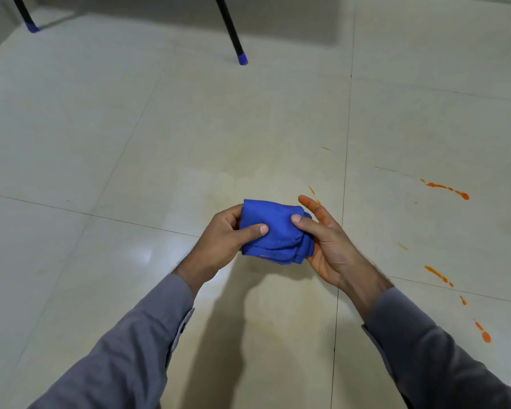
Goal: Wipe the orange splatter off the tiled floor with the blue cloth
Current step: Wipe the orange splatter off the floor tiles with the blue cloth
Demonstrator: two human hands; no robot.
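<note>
Head view: you hold the folded blue cloth (276, 231) off the tiled floor (165, 137).
Your left hand (223, 240) and right hand (326, 243) pinch it between them, thumbs on top; orange splatter (447, 188) streaks the tiles to your right, well apart from the cloth.

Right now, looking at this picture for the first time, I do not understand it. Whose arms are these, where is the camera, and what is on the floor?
There is no machine here. A person wears a camera on the head, looking down at their own arms in grey sleeves. The left hand and right hand hold a folded blue cloth together, above the tiled floor. Orange splatter lies on the tiles to the right. Two dark furniture legs with blue tips stand farther away.
</note>
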